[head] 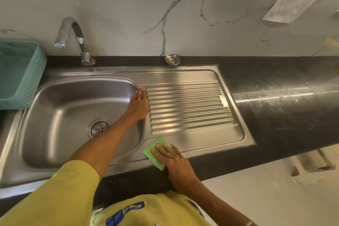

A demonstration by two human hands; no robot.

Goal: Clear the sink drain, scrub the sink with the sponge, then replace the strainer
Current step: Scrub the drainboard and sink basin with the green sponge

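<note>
One teal basket is sitting at the far left of the worktop, beside one tap. The left hand is lying flat, fingers straight and together, on the sink rim beside the ridged drainboard. One strainer is resting behind the sink by the wall. The right hand is pressing one green sponge with spread fingers on the drainboard's front edge

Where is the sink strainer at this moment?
In the head view, the strainer lies on the black counter behind the drainboard, against the wall, to the right of the tap. It is not in the drain.
</note>
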